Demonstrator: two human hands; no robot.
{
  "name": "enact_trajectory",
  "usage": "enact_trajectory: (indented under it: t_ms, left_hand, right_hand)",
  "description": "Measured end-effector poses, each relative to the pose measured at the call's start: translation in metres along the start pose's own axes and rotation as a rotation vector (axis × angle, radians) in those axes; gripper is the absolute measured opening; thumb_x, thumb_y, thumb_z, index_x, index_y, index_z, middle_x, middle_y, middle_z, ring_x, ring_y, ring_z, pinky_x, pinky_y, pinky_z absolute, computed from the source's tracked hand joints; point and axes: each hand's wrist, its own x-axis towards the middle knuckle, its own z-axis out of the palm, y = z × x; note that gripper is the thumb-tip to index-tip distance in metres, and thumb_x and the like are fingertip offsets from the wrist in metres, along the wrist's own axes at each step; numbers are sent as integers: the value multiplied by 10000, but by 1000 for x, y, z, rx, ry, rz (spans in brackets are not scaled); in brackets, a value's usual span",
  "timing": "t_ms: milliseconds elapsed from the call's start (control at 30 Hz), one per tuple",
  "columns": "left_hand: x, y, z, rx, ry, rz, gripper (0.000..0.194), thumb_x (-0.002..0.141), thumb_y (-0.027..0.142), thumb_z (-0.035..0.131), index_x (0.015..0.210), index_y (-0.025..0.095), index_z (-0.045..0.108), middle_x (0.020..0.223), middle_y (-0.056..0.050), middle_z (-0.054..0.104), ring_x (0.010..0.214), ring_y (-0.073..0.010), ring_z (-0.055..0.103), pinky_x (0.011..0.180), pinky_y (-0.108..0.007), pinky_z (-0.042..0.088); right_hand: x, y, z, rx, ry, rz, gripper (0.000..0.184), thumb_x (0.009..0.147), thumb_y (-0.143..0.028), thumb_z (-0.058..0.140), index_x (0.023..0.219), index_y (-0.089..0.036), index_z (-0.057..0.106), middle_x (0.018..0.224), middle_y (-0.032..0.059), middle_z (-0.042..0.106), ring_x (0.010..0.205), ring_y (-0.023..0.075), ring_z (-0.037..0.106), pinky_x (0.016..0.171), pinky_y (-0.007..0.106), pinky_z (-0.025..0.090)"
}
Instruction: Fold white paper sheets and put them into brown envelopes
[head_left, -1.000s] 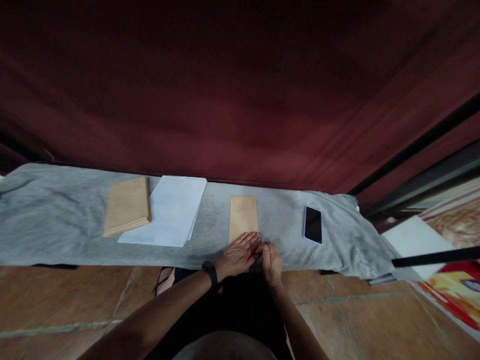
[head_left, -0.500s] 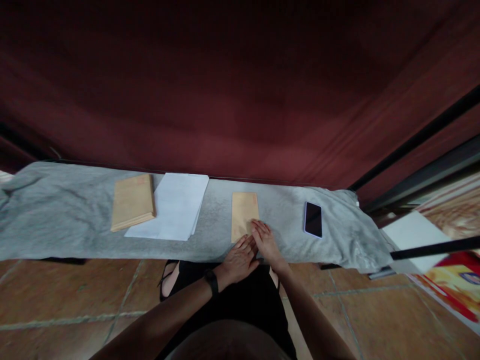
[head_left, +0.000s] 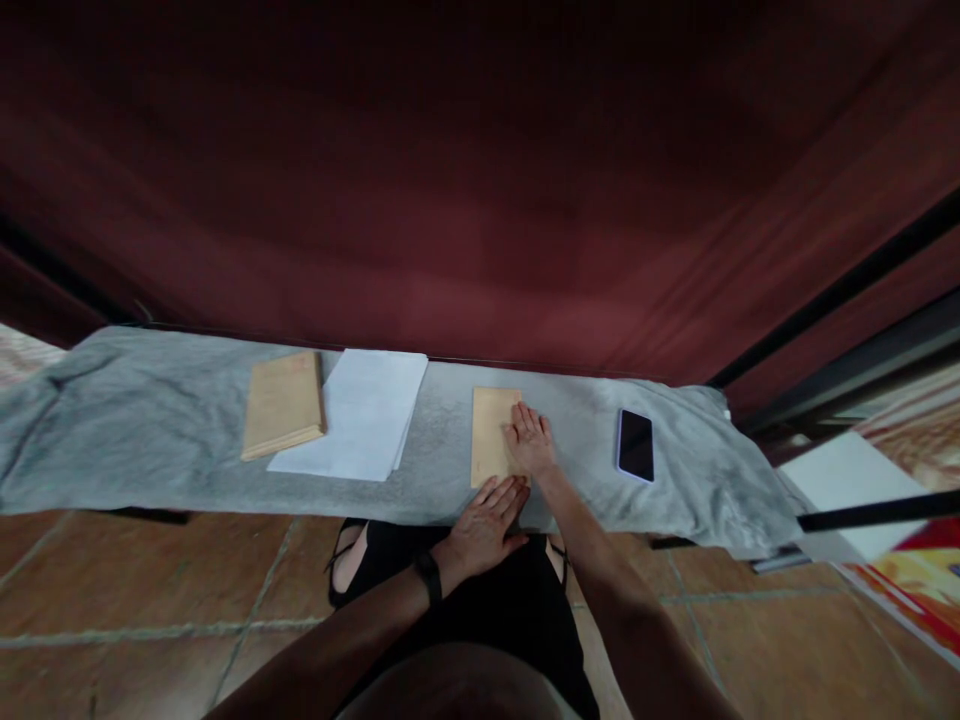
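A single brown envelope [head_left: 492, 435] lies flat on the grey cloth in front of me. My left hand [head_left: 484, 522], with a dark band on its wrist, rests at the envelope's near end, fingers stretched out and fingertips on its lower edge. Along the envelope's right edge lies my right hand [head_left: 532, 440], open and flat, its fingers pointing away from me and covering part of that edge. Neither hand grips anything.
To the left, a stack of brown envelopes [head_left: 283, 405] overlaps white paper sheets [head_left: 360, 415]. A phone [head_left: 636, 445] lies to the right. Grey cloth [head_left: 172, 420] covers the narrow surface, which ends at a dark red wall [head_left: 465, 250].
My right hand has opened from a pinch near the envelope's lower right corner and slid up its right edge. My left hand has stayed at the near end.
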Motion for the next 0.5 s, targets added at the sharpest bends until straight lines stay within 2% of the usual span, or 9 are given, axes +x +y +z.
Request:
enact_trajectory:
  t_ms: [100,233,367,500]
  left_hand:
    - [0,0,0,23,-1,6,736,998,598,395,1575,160,268,1631,-101,324,1527,-224,235,1255,-422,112]
    - [-1,1,3,73,-19,27,717,992,588,420,1542,134,349,1594,-118,394,1519,-239,255,1257,-431,96]
    - [-2,1,9,133,-29,32,675,982,571,464,1492,130,438,1547,-126,467,1494,-262,310,1254,-464,106]
    - [-4,4,10,158,-18,42,631,978,533,502,1476,148,465,1515,-122,508,1465,-285,353,1248,-529,114]
  right_hand:
    - [-12,0,2,-8,3,-38,565,1058,-377,261,1543,-108,370,1589,142,380,1465,279,362,1208,491,204]
    - [-37,4,2,15,-11,-127,571,1065,-378,207,1549,-119,359,1591,126,382,1481,248,342,1208,476,227]
    - [-67,11,-1,49,-28,-220,556,1070,-355,181,1541,-140,383,1580,107,410,1476,225,356,1204,455,255]
    - [-95,11,-5,56,-18,-304,538,1066,-321,217,1549,-132,363,1566,122,431,1473,223,364,1201,459,275]
